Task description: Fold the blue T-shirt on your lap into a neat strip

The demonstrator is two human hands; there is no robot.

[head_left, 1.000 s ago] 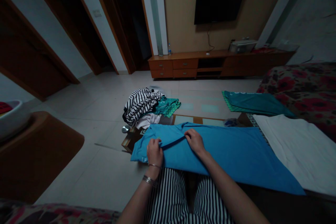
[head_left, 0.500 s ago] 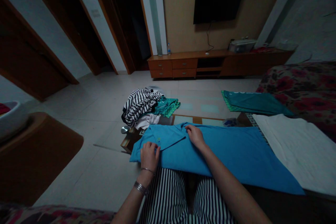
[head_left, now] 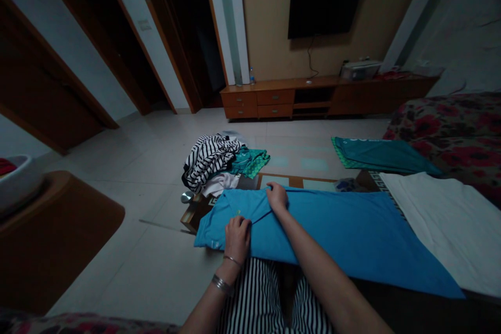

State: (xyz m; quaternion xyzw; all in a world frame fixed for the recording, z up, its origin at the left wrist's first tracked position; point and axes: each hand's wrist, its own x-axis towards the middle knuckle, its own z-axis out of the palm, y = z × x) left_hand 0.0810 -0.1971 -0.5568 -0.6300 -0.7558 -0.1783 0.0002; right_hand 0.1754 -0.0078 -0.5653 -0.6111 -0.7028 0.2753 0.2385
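Note:
A blue T-shirt [head_left: 336,224] lies lengthwise across the low table in front of my knees, one side folded inward, with its sleeve flap slanting over the left part. My left hand [head_left: 237,237] rests on the near side of that flap, fingers curled onto the cloth by the sleeve edge. Farther back and to the right, my right hand [head_left: 277,198] pinches the fabric at the flap's far end, close to the shirt's back edge. The fingertips of both hands are partly hidden.
A pile of striped clothes [head_left: 209,159] sits beyond the table's left end. At the right lie a white garment [head_left: 450,229] and folded green clothing [head_left: 387,154]. A floral sofa [head_left: 462,120] stands at right; a white basin [head_left: 19,180] is at far left.
My left hand has slid right along the shirt, and my right hand has shifted slightly left onto the sleeve flap's far end. The hands are closer together.

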